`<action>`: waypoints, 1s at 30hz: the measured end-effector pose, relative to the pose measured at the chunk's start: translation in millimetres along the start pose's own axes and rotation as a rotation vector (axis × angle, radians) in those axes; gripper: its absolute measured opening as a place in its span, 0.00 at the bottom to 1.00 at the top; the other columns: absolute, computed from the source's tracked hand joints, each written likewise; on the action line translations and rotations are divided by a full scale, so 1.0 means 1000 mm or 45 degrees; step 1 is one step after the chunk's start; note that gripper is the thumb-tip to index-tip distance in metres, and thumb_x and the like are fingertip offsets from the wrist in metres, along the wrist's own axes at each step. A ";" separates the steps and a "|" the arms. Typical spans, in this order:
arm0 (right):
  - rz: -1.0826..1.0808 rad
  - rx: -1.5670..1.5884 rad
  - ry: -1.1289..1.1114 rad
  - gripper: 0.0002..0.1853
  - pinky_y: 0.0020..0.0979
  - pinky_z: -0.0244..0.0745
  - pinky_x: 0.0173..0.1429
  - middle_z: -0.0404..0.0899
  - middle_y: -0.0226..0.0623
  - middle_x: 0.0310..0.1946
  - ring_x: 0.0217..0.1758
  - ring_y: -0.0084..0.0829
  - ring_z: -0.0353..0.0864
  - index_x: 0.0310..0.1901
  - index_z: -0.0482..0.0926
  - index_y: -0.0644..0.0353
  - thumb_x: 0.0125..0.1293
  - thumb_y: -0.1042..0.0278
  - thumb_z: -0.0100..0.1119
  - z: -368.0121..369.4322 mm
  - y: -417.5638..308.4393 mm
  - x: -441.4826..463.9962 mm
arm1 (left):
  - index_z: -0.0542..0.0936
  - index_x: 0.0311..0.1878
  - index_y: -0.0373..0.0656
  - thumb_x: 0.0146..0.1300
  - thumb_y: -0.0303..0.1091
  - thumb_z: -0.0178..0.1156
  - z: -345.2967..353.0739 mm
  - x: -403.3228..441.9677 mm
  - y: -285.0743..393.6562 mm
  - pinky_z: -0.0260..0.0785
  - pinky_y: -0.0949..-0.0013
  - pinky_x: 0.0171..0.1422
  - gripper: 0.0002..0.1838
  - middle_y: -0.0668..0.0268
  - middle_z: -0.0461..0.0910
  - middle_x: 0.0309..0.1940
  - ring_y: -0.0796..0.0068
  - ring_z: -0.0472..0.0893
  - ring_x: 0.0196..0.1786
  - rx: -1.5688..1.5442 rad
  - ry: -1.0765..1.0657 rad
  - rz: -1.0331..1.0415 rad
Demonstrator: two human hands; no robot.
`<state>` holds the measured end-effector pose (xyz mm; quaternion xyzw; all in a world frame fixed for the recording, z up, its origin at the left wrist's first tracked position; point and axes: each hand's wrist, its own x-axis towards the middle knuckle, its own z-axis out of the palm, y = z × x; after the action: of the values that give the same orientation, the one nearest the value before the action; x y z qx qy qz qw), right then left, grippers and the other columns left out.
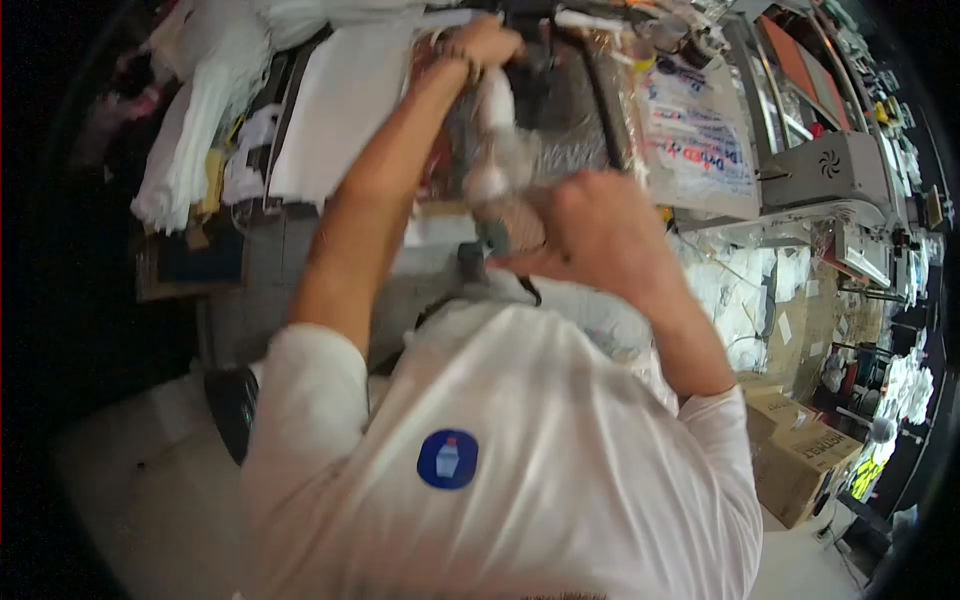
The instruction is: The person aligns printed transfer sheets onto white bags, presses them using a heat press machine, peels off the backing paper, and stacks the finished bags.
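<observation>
My left hand (482, 43), with a dark band at its wrist, reaches to the far side of the bench. Its fingers look curled, but what lies in them is hidden. Nearer to my body, my right hand (600, 220) is closed at the end of a blurred white and see-through length (497, 105) with a brownish end (520, 225). That length runs between my two hands; motion blur hides its exact kind. Below both hands is a dark, plastic-covered surface (575, 110). A small grey block-like part (471, 262) sits close to my right fingertips.
White sheet material (340, 110) lies at the left, beside heaped white cloth (195, 150). To the right are a printed plastic bag (700, 140) and a grey machine (825, 168) with a round vent. Cardboard boxes (805, 455) stand low at the right.
</observation>
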<state>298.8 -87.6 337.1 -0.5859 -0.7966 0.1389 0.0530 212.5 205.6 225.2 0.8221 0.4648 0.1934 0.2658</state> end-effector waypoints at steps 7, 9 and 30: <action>-0.213 -0.091 0.316 0.32 0.42 0.76 0.33 0.78 0.45 0.18 0.26 0.47 0.82 0.32 0.84 0.61 0.50 0.31 0.70 -0.088 -0.003 0.009 | 0.79 0.55 0.39 0.68 0.53 0.60 -0.087 -0.036 0.043 0.75 0.71 0.41 0.25 0.62 0.84 0.35 0.76 0.82 0.34 -0.631 -0.217 -0.229; -0.333 -0.179 0.511 0.32 0.35 0.74 0.29 0.75 0.40 0.15 0.20 0.39 0.79 0.35 0.84 0.64 0.51 0.36 0.73 -0.125 -0.012 0.010 | 0.80 0.53 0.41 0.71 0.45 0.59 -0.109 -0.058 0.041 0.74 0.75 0.36 0.18 0.66 0.83 0.35 0.79 0.80 0.32 -0.788 -0.027 -0.074; -0.217 -0.264 0.913 0.30 0.31 0.79 0.31 0.85 0.44 0.27 0.28 0.31 0.85 0.39 0.86 0.66 0.62 0.38 0.64 -0.253 -0.002 0.073 | 0.83 0.42 0.35 0.60 0.30 0.72 -0.129 -0.166 -0.065 0.71 0.78 0.41 0.12 0.69 0.82 0.32 0.84 0.78 0.33 -0.787 0.055 -0.001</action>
<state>337.3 21.1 573.8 -0.5311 -0.7833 -0.1611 0.2802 14.9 122.9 274.2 0.6979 0.3896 0.3429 0.4935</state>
